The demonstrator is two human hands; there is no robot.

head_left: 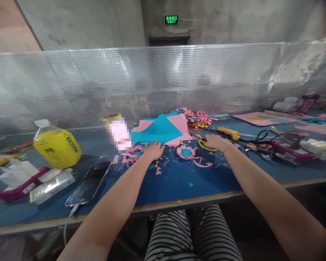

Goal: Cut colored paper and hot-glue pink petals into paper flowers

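Note:
My left hand (153, 150) lies with its fingers stretched out at the near edge of a blue paper sheet (163, 129). Pink sheets (182, 121) show beneath and behind that sheet. To the right, my right hand (216, 142) is closed on a pair of scissors with yellow handles (207, 146). Their blades point left toward the paper, and part of the grip is hidden by the fingers. Between my hands sits a pink paper flower (186, 152) with a blue centre. Pink paper scraps (130, 156) are scattered around it.
Left stand a bottle of yellow liquid (58, 146), a charging phone (89, 185) and a clear box (52, 186). A lit phone screen (120, 135) leans behind. A yellow-handled tool (228, 132) and a purple device (293, 152) lie right. A perforated metal screen (163, 72) borders the table.

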